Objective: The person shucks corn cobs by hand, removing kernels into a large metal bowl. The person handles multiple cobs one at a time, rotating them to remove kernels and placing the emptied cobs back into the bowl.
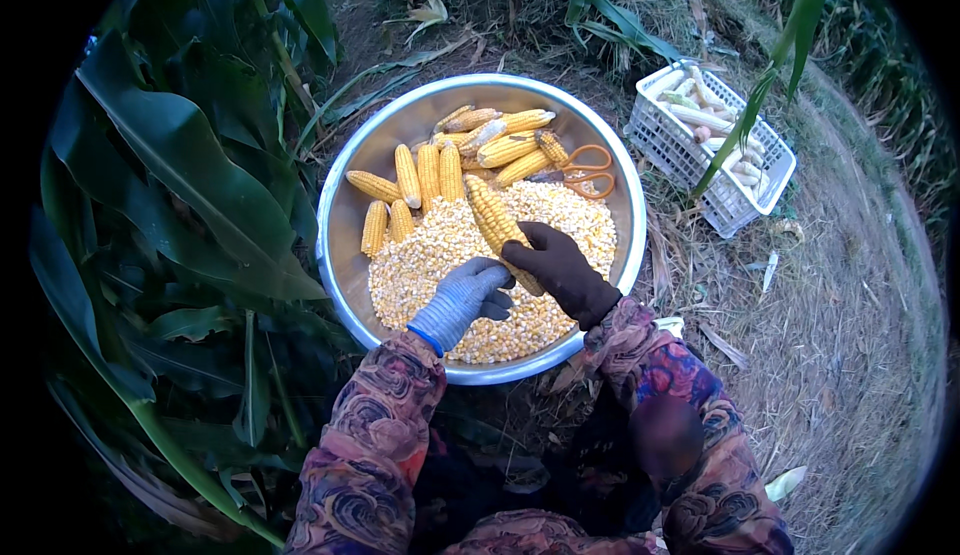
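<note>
Both hands work over a wide round silver metal basin [345, 215] set on dry straw-strewn ground. The right hand [560, 270], in a dark brown knitted glove, is closed around the lower end of a long yellow corn cob [495, 217]. The cob rises up and to the left out of that grip, its free end pointing toward the middle of the basin; the gloved fingers wrap over its near end and hide that part.

The left hand [465, 297], in a grey knitted glove with a blue cuff, sits just beside and below the right hand. Its fingers are curled inward, touching the base of the held cob where the right hand grips it. Whether they clamp the cob or merely press against it cannot be told.

Beneath both hands lies a heap of loose yellow corn kernels [570, 210] filling the near half of the basin. A group of whole yellow cobs [430, 173] lies at the far side. Orange-handled scissors [588, 172] rest at the far right, beside those cobs.

To the right, apart from the basin, stands a white plastic lattice crate [670, 140] holding pale stripped cobs [700, 115]. Green maize leaves [180, 165] crowd the left side.
</note>
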A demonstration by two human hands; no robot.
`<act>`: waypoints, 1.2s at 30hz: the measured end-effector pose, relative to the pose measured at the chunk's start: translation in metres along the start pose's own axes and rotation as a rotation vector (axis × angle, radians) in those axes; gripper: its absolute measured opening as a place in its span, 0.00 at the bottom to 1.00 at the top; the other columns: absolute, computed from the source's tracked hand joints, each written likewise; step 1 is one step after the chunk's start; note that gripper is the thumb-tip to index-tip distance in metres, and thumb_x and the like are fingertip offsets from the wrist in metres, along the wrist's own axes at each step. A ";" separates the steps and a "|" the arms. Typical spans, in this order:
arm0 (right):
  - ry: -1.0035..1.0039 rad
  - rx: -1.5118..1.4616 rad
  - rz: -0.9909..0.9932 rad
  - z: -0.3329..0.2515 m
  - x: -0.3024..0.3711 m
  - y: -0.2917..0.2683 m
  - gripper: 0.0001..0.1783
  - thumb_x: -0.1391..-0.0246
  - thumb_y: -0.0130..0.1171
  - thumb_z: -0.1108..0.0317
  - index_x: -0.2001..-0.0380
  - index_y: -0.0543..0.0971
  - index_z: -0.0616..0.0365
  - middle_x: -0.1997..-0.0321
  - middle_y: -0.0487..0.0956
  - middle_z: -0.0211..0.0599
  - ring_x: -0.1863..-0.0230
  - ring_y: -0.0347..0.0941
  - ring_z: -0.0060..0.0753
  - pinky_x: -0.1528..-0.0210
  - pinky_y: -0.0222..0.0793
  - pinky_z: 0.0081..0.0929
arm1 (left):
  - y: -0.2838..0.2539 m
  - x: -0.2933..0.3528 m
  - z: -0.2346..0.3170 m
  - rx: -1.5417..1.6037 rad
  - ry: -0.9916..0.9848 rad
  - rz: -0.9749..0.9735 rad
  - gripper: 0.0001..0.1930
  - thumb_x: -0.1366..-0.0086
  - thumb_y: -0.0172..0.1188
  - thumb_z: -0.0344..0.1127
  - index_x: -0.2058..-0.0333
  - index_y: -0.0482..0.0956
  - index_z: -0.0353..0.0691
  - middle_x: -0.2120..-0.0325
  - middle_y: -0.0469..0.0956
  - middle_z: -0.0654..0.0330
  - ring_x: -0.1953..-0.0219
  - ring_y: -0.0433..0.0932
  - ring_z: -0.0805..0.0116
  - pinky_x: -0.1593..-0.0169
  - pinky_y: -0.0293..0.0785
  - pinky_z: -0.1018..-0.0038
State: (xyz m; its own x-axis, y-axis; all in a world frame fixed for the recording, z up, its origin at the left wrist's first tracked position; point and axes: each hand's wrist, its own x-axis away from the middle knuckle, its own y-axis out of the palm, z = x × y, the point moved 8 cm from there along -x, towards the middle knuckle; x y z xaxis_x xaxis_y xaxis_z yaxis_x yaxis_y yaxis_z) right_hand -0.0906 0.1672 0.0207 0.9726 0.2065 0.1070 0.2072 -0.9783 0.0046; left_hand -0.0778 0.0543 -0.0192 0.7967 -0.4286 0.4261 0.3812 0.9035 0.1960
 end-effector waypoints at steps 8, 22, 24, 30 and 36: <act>-0.151 0.395 0.011 -0.004 0.001 0.005 0.33 0.61 0.65 0.59 0.52 0.70 0.65 0.53 0.73 0.49 0.50 0.69 0.42 0.47 0.62 0.30 | -0.022 -0.010 0.014 0.563 0.185 -0.110 0.18 0.44 0.51 0.33 0.54 0.66 0.36 0.68 0.75 0.58 0.74 0.76 0.72 0.69 0.75 0.76; 0.211 -0.002 -0.144 0.008 0.013 0.004 0.21 0.43 0.46 0.49 0.71 0.70 0.60 0.79 0.70 0.31 0.82 0.69 0.21 0.79 0.70 0.19 | -0.007 -0.022 0.008 0.713 0.163 -0.245 0.08 0.41 0.51 0.31 0.62 0.70 0.36 0.69 0.74 0.60 0.73 0.73 0.74 0.68 0.73 0.81; 0.220 -0.026 -0.155 0.005 0.015 0.004 0.23 0.43 0.45 0.49 0.73 0.71 0.60 0.82 0.69 0.31 0.83 0.68 0.21 0.79 0.70 0.18 | -0.007 -0.023 0.001 0.702 0.116 -0.207 0.09 0.41 0.52 0.33 0.62 0.69 0.38 0.70 0.73 0.61 0.75 0.73 0.75 0.69 0.73 0.79; 0.305 0.094 -0.175 0.014 0.014 0.006 0.23 0.50 0.55 0.48 0.74 0.72 0.60 0.81 0.69 0.30 0.84 0.68 0.20 0.82 0.68 0.17 | -0.009 -0.017 0.000 0.631 0.094 -0.119 0.14 0.42 0.53 0.35 0.58 0.67 0.37 0.69 0.73 0.59 0.74 0.74 0.70 0.69 0.74 0.75; 0.302 0.194 -0.200 0.015 0.014 0.010 0.23 0.56 0.61 0.51 0.65 0.74 0.59 0.77 0.71 0.27 0.81 0.68 0.17 0.81 0.67 0.15 | -0.007 -0.031 0.002 0.619 0.203 -0.159 0.15 0.43 0.51 0.32 0.57 0.66 0.34 0.70 0.73 0.57 0.73 0.75 0.68 0.66 0.74 0.71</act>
State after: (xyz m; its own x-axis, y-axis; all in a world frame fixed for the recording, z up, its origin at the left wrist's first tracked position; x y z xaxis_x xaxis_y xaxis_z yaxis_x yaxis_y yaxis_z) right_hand -0.0733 0.1605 0.0075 0.8422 0.3498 0.4102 0.4333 -0.8919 -0.1292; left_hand -0.1056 0.0611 -0.0320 0.8487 -0.4945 0.1876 0.2099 0.6405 0.7387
